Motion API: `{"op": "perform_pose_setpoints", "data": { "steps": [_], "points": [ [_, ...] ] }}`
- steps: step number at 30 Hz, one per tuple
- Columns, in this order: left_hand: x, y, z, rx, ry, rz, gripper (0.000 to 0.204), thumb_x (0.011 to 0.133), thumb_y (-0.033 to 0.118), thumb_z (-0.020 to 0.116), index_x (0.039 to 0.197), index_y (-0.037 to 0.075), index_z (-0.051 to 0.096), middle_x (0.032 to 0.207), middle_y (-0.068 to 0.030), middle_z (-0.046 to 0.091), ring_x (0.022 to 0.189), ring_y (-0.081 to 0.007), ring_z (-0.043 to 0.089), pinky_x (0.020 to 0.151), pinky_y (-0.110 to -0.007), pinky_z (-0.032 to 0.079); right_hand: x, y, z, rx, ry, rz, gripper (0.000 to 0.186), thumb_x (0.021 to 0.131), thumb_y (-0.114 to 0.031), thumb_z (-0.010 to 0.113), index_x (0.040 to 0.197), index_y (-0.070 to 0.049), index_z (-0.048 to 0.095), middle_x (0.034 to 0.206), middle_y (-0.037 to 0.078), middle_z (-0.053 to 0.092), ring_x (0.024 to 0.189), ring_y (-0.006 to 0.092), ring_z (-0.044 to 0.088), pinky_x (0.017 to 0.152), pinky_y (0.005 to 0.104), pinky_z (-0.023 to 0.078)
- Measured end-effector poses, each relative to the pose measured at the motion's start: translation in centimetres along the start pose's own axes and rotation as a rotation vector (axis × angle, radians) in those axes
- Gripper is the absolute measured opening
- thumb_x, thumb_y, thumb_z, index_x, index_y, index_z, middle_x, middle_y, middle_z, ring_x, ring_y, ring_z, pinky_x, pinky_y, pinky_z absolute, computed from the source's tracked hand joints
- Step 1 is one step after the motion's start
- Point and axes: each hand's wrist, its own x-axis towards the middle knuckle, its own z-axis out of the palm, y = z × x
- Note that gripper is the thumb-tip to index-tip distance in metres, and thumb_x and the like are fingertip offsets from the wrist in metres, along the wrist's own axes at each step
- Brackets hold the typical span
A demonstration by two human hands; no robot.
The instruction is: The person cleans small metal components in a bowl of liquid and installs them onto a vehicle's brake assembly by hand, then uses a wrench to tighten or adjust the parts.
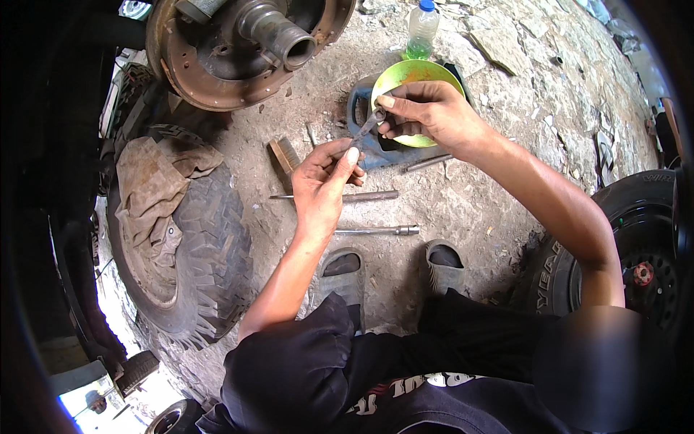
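Observation:
My left hand pinches the lower end of a small, dark metal piece with a slim shank and a rounded head. At its upper end, the fingers of my right hand close around the head. The piece is held tilted in the air, and its exact kind is too small to make out. Behind my right hand sits a lime-green bowl with brownish residue inside, resting on a blue plastic container on the ground. A wooden-backed brush lies left of my left hand.
Below my hands lie a dark rod and a shiny socket bar. Behind the bowl stands a bottle with green liquid. A rusty brake drum assembly overhangs at upper left. Tires flank me, one with a brown cloth on it, another at right.

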Motion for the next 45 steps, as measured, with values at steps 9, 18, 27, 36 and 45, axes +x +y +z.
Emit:
{"op": "perform_pose_setpoints", "data": {
  "steps": [9,18,27,36,45],
  "points": [
    [0.0,0.0,-0.1,-0.011,0.069,-0.024,0.023,0.090,0.013,0.066,0.108,-0.002,0.062,0.088,-0.0070,0.066,0.071,-0.0118,0.062,0.063,-0.027,0.052,-0.1,0.1,0.1,0.078,0.008,0.058,0.036,0.096,-0.029,0.057,0.108,0.005,0.060,0.094,0.013,0.066,0.080,0.0185,0.067,0.076,0.0322,0.056],
    [0.2,-0.2,0.0,-0.002,0.084,-0.034,0.022,0.090,0.012,0.066,0.108,-0.001,0.062,0.083,-0.0052,0.064,0.070,-0.0112,0.061,0.063,-0.026,0.051,-0.8,0.6,0.2,-0.283,-0.176,-0.244,0.032,0.090,-0.018,0.066,0.116,0.001,0.060,0.091,0.005,0.063,0.077,0.0096,0.061,0.064,0.0242,0.052],
    [3.9,2.3,0.6,0.140,0.043,0.101,0.022,0.089,0.012,0.068,0.106,-0.002,0.064,0.082,-0.0038,0.063,0.069,-0.0087,0.058,0.064,-0.023,0.049,-0.1,2.5,-0.3,-0.547,-0.231,-0.289,0.024,0.087,-0.019,0.071,0.095,0.003,0.065,0.076,0.005,0.066,0.071,0.0083,0.061,0.065,0.0247,0.050],
    [5.0,0.8,0.8,0.191,-0.027,0.174,0.022,0.089,0.016,0.069,0.103,-0.001,0.068,0.095,-0.0034,0.066,0.086,-0.0104,0.060,0.077,-0.024,0.048,0.7,1.7,0.5,-0.532,-0.217,-0.160,0.024,0.088,-0.019,0.070,0.097,0.002,0.067,0.078,0.004,0.066,0.069,0.0080,0.061,0.063,0.0248,0.049],
    [7.0,2.2,0.3,0.474,-0.013,0.165,0.019,0.086,0.014,0.071,0.093,-0.004,0.070,0.087,-0.0061,0.068,0.080,-0.0105,0.061,0.075,-0.023,0.047,2.1,-1.1,-1.3,-0.608,-0.054,-0.405,0.031,0.090,-0.026,0.068,0.104,0.002,0.065,0.080,0.004,0.066,0.071,0.0083,0.058,0.063,0.0240,0.048]
  ]
}}
